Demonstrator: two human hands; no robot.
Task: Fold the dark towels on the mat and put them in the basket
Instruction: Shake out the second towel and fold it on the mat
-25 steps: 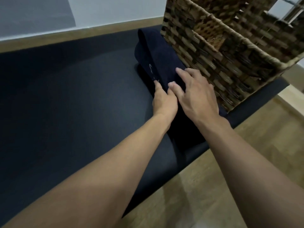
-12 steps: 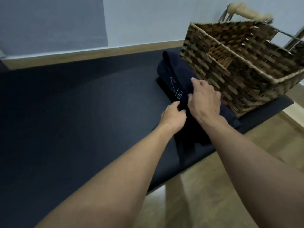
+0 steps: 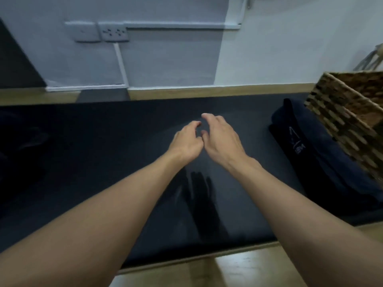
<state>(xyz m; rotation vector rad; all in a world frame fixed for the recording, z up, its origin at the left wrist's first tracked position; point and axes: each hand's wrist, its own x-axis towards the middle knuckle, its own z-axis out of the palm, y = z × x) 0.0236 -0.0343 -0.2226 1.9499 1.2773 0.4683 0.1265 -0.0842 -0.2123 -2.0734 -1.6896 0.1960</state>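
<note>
A folded dark navy towel with a small pale logo lies on the black mat at the right, right beside the woven basket. My left hand and my right hand hover side by side over the middle of the mat, well left of that towel. Both have loosely curled fingers and hold nothing. At the far left edge a dark crumpled shape lies on the mat, too dim to make out clearly.
The wall behind the mat carries a power socket and white cable trunking. A wooden floor strip runs along the mat's far edge, and wooden floor shows at its near edge. A pale wooden frame stands behind the basket.
Both hands have let go of the folded towel and moved left to the mat's middle. My view has swung left and up, leaving towel and basket at the right edge.
</note>
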